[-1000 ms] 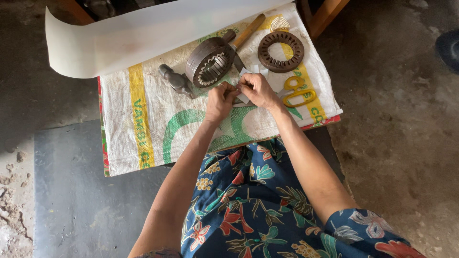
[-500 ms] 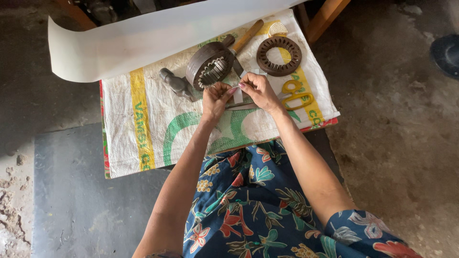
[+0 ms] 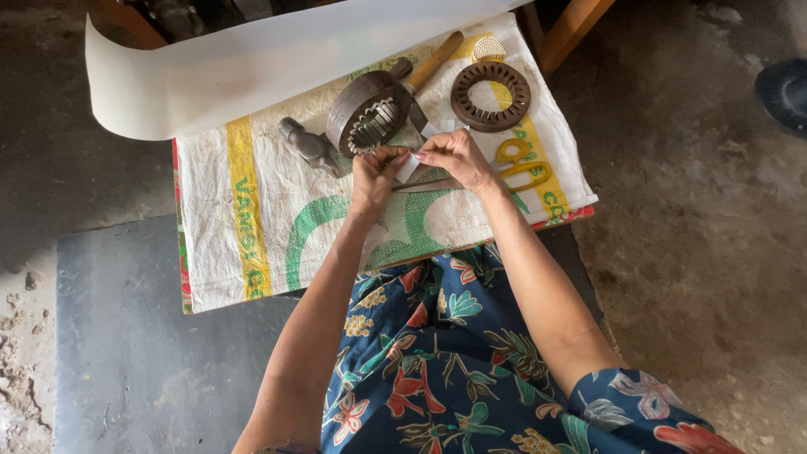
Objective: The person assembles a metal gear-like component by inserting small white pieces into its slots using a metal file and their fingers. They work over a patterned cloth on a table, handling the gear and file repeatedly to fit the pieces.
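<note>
My left hand (image 3: 376, 171) and my right hand (image 3: 455, 157) meet over a woven sack cloth (image 3: 252, 227) spread on a low table. Together they pinch a small white strip of paper (image 3: 408, 167) between their fingertips. Just beyond my hands lies a dark round motor stator (image 3: 366, 122) with toothed slots, tilted on its side. Yellow-handled scissors (image 3: 513, 168) lie under and to the right of my right hand, blades pointing left.
A flat toothed metal ring (image 3: 491, 95) lies at the back right. A hammer with a wooden handle (image 3: 434, 60) lies behind the stator, a grey metal part (image 3: 309, 145) to its left. A long white paper sheet (image 3: 277, 59) curls over the far edge. Concrete floor surrounds the table.
My hands stay at the same spot by the stator, fingers working the small white strip. The view has shifted only slightly.
</note>
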